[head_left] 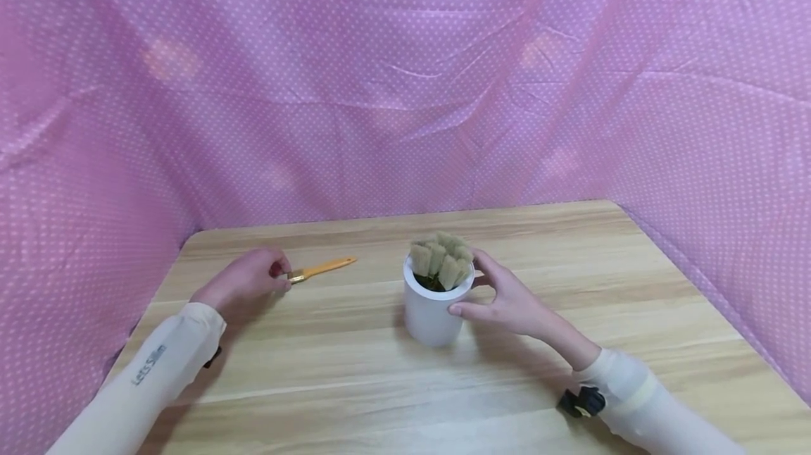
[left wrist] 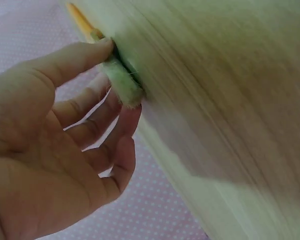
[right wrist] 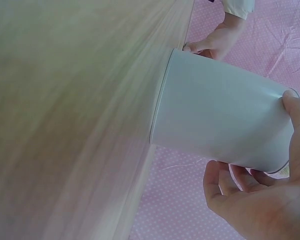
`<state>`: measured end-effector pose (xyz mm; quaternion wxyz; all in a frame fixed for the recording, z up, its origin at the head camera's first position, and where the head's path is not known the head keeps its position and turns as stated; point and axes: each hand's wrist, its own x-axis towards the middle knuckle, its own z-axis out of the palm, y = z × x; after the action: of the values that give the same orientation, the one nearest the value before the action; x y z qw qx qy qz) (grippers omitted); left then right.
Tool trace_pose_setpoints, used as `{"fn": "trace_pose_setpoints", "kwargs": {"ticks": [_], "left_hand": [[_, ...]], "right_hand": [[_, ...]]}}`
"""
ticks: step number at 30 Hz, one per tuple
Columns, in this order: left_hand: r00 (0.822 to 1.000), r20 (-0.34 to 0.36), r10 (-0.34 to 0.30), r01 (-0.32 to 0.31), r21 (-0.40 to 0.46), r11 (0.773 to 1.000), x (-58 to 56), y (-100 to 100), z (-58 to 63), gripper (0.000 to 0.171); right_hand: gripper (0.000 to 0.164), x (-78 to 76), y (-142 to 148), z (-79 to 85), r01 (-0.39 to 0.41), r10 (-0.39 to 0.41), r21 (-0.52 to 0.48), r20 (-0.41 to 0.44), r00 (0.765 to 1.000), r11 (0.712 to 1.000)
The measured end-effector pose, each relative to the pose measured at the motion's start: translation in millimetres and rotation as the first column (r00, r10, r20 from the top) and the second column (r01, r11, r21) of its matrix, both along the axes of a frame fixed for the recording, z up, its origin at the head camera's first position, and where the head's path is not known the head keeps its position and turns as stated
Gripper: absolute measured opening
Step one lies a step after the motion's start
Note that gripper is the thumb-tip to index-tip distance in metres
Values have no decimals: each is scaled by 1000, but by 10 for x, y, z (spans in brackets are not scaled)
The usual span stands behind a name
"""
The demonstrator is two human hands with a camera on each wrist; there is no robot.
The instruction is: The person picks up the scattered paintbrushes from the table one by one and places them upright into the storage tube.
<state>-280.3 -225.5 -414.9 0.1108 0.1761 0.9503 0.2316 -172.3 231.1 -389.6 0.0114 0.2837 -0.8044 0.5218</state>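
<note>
A paintbrush [head_left: 326,267] with an orange handle lies near the back left of the table, its handle pointing right. My left hand [head_left: 253,276] pinches it by the bristle end, thumb at the metal band and fingers behind the bristles [left wrist: 122,85] in the left wrist view. At the middle stands a white cylindrical cup [head_left: 433,318], upright on the wood. Several brushes [head_left: 443,258] fill it, pale bristles up; their handles are hidden inside. My right hand [head_left: 507,298] grips the cup's right side near the rim, thumb in front and fingers behind, as the right wrist view also shows.
The light wood table [head_left: 342,384] has rounded back corners. Pink dotted cloth [head_left: 380,89] hangs behind it and along both sides. Black straps with a small device [head_left: 581,402] sit at the right wrist, over a pale sleeve.
</note>
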Motion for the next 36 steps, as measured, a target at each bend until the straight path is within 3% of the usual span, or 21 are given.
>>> {"fn": "trace_pose_setpoints", "kwargs": {"ticks": [6, 9, 14, 19, 26, 28, 36], "left_hand": [[998, -51, -44, 45, 31, 998, 11, 50, 49, 18], [992, -113, -51, 57, 53, 997, 26, 77, 84, 20], [976, -213, -47, 65, 80, 995, 28, 136, 176, 24], [963, -267, -17, 61, 158, 985, 40, 204, 315, 23], [905, -421, 52, 74, 277, 958, 87, 355, 446, 23], [901, -427, 77, 70, 318, 946, 117, 393, 471, 24], [934, -335, 122, 48, 456, 889, 229, 484, 549, 27]], "right_hand": [[84, -8, -1, 0, 1, -1, -9, 9, 1000, 1000], [84, -15, -4, 2, 0, 1, -8, 9, 1000, 1000], [84, -22, -8, 11, -3, 3, -8, 10, 1000, 1000], [84, -17, -14, 19, -4, 4, -7, 4, 1000, 1000], [83, 2, -16, 32, 12, -12, 5, 5, 1000, 1000], [83, 8, -18, 36, 18, -18, 12, 10, 1000, 1000], [84, -1, -22, 21, 15, -15, 11, 9, 1000, 1000]]}}
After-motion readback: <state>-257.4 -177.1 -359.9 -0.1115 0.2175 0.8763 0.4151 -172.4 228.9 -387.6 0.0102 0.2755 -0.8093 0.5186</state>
